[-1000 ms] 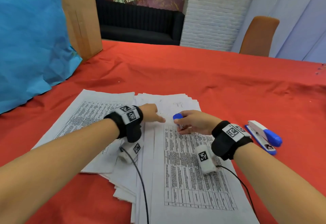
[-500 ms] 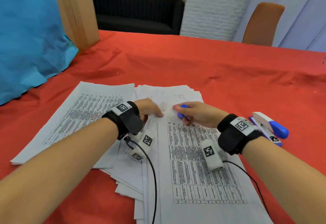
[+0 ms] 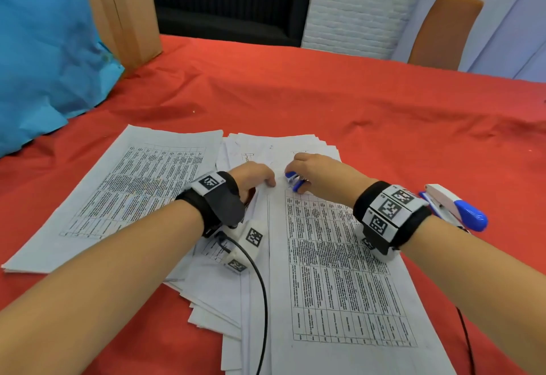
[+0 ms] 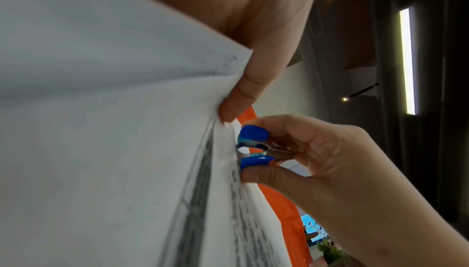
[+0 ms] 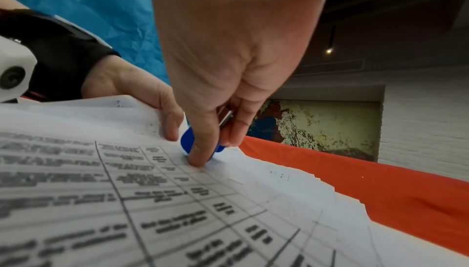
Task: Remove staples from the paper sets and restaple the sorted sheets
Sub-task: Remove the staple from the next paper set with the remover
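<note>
A printed paper set [image 3: 339,271] lies on top of a fanned pile on the red tablecloth [image 3: 325,94]. My left hand [image 3: 266,181] holds down its top left corner with curled fingers [image 4: 233,101]. My right hand [image 3: 295,185] pinches a blue staple remover [image 3: 292,181] between thumb and fingers. The remover [image 4: 253,147] has its metal jaws set against the paper's corner, just right of my left fingertips. In the right wrist view the thumb covers most of the remover [image 5: 186,141]. The staple itself is hidden.
A blue and white stapler [image 3: 455,209] lies on the cloth right of my right wrist. A second printed stack [image 3: 141,191] sits to the left, with loose sheets [image 3: 218,295] fanned under my left wrist. Blue paper [image 3: 44,49] and a cardboard box [image 3: 127,14] stand far left.
My right hand has brought the staple remover left to the paper's corner, close to my left fingertips. The left hand has stayed on the corner.
</note>
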A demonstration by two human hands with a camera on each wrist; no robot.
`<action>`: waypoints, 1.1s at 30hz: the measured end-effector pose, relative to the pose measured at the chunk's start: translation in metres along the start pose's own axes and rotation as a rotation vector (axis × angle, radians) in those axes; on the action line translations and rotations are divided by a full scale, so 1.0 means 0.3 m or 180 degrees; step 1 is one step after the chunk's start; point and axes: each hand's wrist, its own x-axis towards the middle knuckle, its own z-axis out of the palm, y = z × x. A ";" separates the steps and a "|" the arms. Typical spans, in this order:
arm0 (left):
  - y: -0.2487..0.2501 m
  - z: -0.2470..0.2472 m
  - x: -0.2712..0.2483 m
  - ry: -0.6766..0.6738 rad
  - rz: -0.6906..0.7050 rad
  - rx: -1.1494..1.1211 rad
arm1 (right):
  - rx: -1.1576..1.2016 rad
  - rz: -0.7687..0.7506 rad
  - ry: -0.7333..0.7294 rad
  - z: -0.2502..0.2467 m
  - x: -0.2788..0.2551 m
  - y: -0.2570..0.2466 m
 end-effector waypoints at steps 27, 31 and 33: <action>0.006 0.011 -0.034 -0.0064 0.0240 0.0799 | -0.0112 -0.0151 -0.0204 0.014 -0.011 -0.034; 0.003 0.021 -0.038 0.0103 0.0341 0.0801 | 0.0645 0.0123 -0.0106 0.028 -0.015 -0.010; 0.002 0.020 -0.035 0.0079 0.0364 0.0833 | 0.0895 0.0232 -0.0157 0.027 -0.011 0.003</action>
